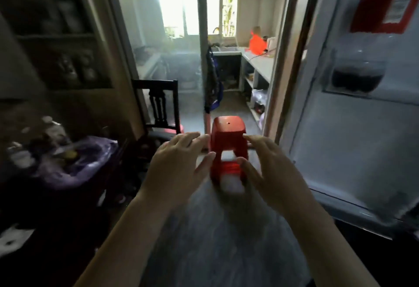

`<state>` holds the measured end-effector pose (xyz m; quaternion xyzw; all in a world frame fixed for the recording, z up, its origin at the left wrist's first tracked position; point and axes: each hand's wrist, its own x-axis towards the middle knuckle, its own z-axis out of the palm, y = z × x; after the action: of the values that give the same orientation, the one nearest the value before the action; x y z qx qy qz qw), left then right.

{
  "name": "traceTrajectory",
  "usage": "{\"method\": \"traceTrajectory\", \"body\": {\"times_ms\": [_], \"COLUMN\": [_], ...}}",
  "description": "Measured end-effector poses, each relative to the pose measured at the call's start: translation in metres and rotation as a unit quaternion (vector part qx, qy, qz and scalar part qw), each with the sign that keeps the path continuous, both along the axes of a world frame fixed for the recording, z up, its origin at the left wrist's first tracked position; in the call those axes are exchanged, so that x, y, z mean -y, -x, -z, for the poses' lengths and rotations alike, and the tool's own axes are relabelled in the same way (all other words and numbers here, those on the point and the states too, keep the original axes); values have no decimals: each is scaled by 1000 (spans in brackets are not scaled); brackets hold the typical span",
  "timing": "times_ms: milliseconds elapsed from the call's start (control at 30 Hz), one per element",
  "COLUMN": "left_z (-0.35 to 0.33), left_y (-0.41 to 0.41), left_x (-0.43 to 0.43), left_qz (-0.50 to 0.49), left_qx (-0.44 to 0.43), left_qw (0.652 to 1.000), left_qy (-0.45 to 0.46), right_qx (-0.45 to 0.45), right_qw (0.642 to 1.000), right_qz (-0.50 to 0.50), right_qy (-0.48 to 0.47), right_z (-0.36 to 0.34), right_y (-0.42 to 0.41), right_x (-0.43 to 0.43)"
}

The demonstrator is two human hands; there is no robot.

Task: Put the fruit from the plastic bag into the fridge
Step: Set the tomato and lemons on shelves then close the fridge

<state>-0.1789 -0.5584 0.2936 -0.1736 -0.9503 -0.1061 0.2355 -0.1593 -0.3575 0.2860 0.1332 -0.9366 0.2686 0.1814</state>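
Note:
A purple plastic bag (77, 162) lies on a dark table at the left, with something yellow, likely fruit (69, 155), showing in its mouth. The open fridge door (353, 127) fills the right side, a dark bowl-like container (358, 75) in its shelf. My left hand (179, 162) and my right hand (269, 168) are stretched out in front of me over the floor, fingers spread, holding nothing. Both hands are well right of the bag. The picture is blurred by motion.
A red plastic stool (227, 148) stands on the floor just beyond my hands. A dark wooden chair (161, 105) is behind it to the left. A doorway leads to a bright kitchen with a counter (260, 62) and an orange bag (257, 44). Shelves line the left wall.

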Motion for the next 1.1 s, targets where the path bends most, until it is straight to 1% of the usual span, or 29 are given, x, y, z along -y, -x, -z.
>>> {"method": "traceTrajectory", "body": {"times_ms": [167,267,367,567,700,867,1100], "left_z": [3,12,29,62,70,81,105], "left_y": [-6,-5,4,50,95,150,185], "left_x": [102,143,174,201,208,215,245], "left_qz": [-132,-193,-240,-312,-351,-393,-437], "left_qx": [-8,11,28,62,76,70,74], "left_qw": [991,981,970,947,931,913,891], "left_qy": [-12,-20,-31,-48,-61,-83,-98], "right_qx": [-35,-34,-19,12,24,28,51], "right_qw": [992,982,971,951,938,931,901], "right_qz": [-119,-185,-236,-306,-344,-365,-429], "right_qy": [-18,-1,-11,-30,-25,-8,-39], "right_z": [-2,-2,11,41,40,41,80], "right_y": [44,67,98,178,238,315,367], "right_x": [94,130,163,196,202,213,274]}}
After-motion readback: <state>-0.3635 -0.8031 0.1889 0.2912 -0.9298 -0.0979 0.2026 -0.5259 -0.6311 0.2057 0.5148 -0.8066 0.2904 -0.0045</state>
